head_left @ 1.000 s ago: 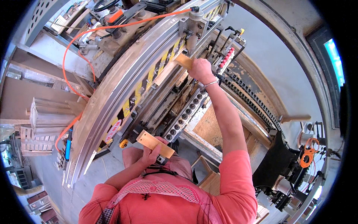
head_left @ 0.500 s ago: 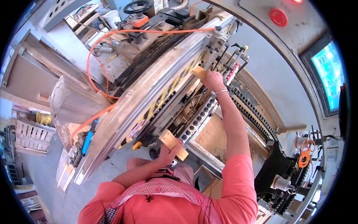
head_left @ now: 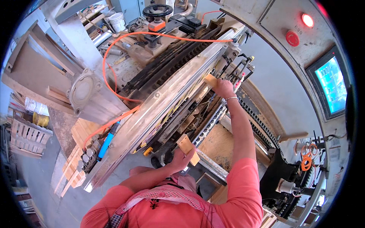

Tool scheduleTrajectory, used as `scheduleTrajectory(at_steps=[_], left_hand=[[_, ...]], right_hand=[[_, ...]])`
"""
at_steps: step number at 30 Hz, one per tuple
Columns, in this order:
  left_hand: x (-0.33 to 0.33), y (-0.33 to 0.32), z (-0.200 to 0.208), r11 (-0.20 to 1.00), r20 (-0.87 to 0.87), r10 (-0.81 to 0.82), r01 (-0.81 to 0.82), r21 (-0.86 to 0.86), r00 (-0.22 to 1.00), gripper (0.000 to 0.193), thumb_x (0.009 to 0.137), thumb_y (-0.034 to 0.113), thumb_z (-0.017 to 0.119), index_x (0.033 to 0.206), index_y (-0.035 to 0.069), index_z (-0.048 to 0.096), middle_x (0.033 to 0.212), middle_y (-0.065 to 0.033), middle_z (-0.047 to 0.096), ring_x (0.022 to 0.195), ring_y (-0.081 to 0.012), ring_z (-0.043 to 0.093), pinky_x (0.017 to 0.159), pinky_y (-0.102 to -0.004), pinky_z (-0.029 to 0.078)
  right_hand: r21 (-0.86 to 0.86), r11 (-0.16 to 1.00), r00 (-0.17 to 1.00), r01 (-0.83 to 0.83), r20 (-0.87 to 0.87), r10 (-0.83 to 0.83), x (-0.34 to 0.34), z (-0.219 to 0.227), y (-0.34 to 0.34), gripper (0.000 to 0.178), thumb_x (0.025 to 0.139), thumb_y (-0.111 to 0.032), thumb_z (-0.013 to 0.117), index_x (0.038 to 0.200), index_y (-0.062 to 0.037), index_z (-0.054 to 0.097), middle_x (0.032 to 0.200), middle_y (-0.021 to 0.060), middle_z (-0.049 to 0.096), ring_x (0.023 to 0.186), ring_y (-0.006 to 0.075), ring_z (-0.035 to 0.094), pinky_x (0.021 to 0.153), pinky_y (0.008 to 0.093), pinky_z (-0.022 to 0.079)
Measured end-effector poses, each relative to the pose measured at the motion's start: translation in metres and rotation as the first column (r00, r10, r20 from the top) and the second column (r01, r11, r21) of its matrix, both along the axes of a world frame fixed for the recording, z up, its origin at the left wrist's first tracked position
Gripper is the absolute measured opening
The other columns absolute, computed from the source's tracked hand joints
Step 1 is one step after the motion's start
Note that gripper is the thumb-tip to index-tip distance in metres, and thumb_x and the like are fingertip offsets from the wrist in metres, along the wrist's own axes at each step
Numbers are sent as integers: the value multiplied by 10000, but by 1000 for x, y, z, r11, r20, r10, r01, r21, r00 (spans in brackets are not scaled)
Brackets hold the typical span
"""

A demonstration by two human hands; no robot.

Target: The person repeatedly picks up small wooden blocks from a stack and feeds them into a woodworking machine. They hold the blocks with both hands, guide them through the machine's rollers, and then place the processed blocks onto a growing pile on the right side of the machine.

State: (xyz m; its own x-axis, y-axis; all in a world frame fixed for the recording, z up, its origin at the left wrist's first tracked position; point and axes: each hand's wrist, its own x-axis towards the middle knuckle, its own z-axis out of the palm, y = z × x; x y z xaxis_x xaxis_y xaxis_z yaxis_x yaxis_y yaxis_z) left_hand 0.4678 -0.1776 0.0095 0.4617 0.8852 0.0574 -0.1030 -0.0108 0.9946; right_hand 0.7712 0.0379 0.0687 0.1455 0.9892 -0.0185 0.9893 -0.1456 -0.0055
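Observation:
My left hand point(head_left: 180, 159) is closed around a short light wooden block point(head_left: 186, 144), which has small holes near its far end. The block sticks out past my fingers on both sides, above the near end of the machine. Farther off, with the arm stretched out, my right hand point(head_left: 224, 88) grips a second pale wooden piece point(head_left: 210, 79) by its right end. That piece is over the machine's far end, close to some metal clamp parts point(head_left: 243, 62). Whether it rests on anything is hidden. Between my hands runs the machine's slotted metal rail point(head_left: 211, 121).
A long metal beam point(head_left: 157, 95) slants along the left, with an orange hose point(head_left: 104, 62) over it. On the right are a lit screen point(head_left: 330, 86), a red stop button point(head_left: 292, 38) and a black chain track point(head_left: 262, 133). Wooden boards point(head_left: 81, 133) lie at the left.
The view has shifted, so the machine and both hands appear farther right and slightly lower. Both hands still hold their wooden pieces. The red lamp on the panel now shows whole.

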Motion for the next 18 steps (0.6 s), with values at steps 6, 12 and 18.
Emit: scheduleTrajectory(at_steps=[6, 12, 18], left_hand=[[-3, 0, 6, 999, 19, -29, 30, -42, 999, 132, 874, 108, 517, 936, 6, 573, 814, -65, 595, 750, -134, 572, 674, -284, 454], [-5, 0, 17, 996, -28, -65, 63, -58, 997, 118, 863, 69, 515, 947, 0, 560, 849, -63, 601, 795, -131, 574, 714, -278, 458], [-2, 0, 22, 997, -44, -57, 54, -63, 997, 113, 857, 61, 500, 925, -7, 559, 854, -70, 604, 799, -138, 578, 718, -281, 461]], right_hand=[[-19, 999, 999, -33, -32, 33, -2, 2, 0, 393, 724, -360, 640, 893, -9, 587, 827, 191, 638, 804, 338, 624, 724, 415, 502], [31, 999, 999, -45, -13, 45, 5, -8, 0, 410, 714, -387, 666, 884, -19, 599, 791, 149, 646, 780, 302, 637, 698, 401, 510], [85, 994, 996, -73, -41, 76, 5, -11, 0, 304, 709, -290, 615, 843, -17, 601, 778, 141, 650, 760, 290, 641, 691, 381, 508]])
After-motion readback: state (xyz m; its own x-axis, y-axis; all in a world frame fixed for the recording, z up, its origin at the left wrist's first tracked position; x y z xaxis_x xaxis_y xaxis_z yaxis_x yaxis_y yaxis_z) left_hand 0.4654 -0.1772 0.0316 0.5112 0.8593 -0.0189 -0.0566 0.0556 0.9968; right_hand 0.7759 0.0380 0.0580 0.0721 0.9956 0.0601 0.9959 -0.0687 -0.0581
